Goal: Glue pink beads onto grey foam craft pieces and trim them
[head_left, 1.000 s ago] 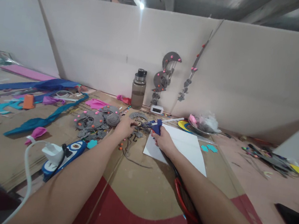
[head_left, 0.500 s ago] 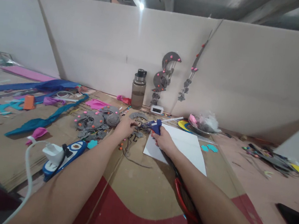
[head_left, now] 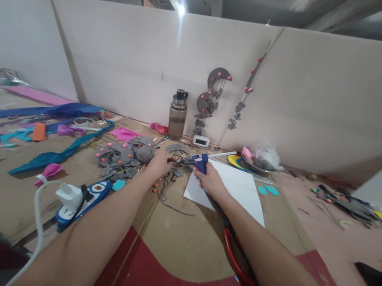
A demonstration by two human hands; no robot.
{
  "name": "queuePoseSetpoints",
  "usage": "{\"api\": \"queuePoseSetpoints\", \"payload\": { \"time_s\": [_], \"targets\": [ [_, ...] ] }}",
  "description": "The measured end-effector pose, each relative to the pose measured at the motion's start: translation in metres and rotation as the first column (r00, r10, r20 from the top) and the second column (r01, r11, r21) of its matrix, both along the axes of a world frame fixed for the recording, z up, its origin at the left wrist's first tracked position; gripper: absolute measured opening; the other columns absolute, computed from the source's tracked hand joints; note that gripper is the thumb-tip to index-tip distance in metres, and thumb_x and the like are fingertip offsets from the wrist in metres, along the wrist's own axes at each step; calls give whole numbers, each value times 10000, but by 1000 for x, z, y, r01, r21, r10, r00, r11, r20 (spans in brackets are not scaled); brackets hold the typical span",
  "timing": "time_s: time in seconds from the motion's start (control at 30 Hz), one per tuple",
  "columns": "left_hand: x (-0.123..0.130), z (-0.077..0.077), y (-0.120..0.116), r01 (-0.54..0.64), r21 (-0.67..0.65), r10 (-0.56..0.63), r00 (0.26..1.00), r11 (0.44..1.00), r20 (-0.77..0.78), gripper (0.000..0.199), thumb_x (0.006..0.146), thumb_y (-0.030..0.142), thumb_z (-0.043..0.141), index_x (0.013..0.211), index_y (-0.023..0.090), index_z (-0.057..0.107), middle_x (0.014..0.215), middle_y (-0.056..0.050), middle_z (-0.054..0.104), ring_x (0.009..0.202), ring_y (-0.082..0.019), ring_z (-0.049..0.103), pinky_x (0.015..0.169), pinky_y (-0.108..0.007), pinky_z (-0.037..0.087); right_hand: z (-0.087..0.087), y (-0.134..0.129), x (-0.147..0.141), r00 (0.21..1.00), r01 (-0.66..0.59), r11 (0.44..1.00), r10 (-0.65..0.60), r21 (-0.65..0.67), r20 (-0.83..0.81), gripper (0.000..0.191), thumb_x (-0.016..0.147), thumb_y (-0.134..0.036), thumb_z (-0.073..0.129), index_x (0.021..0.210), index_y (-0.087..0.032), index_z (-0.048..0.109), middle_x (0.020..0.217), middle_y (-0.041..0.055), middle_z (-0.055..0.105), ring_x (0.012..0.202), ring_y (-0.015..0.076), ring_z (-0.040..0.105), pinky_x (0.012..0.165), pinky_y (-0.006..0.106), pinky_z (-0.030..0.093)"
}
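My right hand [head_left: 212, 181] is wrapped round a blue hot glue gun [head_left: 200, 162], its nozzle directed left. A white glue stick [head_left: 223, 155] pokes out of the gun's back end. Close to the nozzle, my left hand [head_left: 160, 164] has its fingers curled together over small grey felt pieces [head_left: 177, 172]; what they pinch is too small to make out. Behind the fingers lies a grey felt crescent [head_left: 178, 149]. A grey cord [head_left: 176, 209] trails over the cardboard below. Left of my left hand is a pile of grey felt shapes [head_left: 116, 154] with pink and orange pompoms.
White paper [head_left: 227, 184] lies under my right forearm, near red-handled scissors [head_left: 232, 257]. A blue power strip [head_left: 82, 204] with a white plug sits at left. Behind stand a water bottle [head_left: 177, 120] and a small digital display [head_left: 200, 141]. Felt hangings [head_left: 219, 78] hang on the white panel.
The whole view has shifted very slightly. Both hands and the glue gun keep almost the same positions over the felt pieces.
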State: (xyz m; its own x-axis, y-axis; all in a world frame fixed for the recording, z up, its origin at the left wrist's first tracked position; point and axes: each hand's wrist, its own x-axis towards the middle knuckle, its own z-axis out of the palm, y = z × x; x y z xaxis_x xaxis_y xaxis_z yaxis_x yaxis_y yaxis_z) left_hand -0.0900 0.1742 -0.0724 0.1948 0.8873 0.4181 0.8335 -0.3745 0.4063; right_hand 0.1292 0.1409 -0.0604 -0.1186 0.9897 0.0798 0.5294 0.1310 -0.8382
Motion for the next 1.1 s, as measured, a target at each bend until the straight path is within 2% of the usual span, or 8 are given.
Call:
{"api": "queuePoseSetpoints", "payload": {
  "time_s": [0.27, 0.73, 0.9, 1.1],
  "targets": [
    [0, -2, 1, -13, -8, 14, 1000, 1000, 23, 267, 737, 162, 517, 898, 174, 730, 895, -77, 695, 893, -207, 601, 865, -326, 449, 2, -4, -3, 999, 4, 1000, -5, -13, -47, 204, 776, -241, 505, 969, -205, 447, 668, -19, 539, 467, 87, 479, 410, 193, 410],
    [0, -1, 2, -4, -17, 4, 1000, 1000, 11, 271, 731, 151, 513, 886, 177, 733, 881, -72, 696, 884, -206, 603, 867, -323, 449, -1, 5, -1, 999, -7, 1000, 7, 1, 34, 243, 750, -262, 554, 970, -199, 471, 638, -24, 543, 464, 91, 477, 445, 203, 391],
    [0, -1, 1, -2, -17, 3, 1000, 1000, 16, 272, 735, 155, 511, 892, 184, 731, 889, -69, 697, 897, -207, 604, 871, -319, 448, 1, 2, 0, 999, -10, 1000, 11, -13, 31, 215, 746, -249, 555, 940, -194, 480, 652, -15, 562, 464, 93, 485, 432, 201, 387],
    [0, 1, 0, 5, -9, -5, 1000, 1000, 20, 274, 724, 144, 514, 881, 182, 736, 880, -76, 702, 891, -219, 612, 866, -338, 454, 2, -2, -2, 1000, -3, 1000, 3, -11, 6, 250, 772, -257, 530, 1006, -201, 459, 667, -16, 563, 464, 87, 483, 419, 189, 390]
  ]
}}
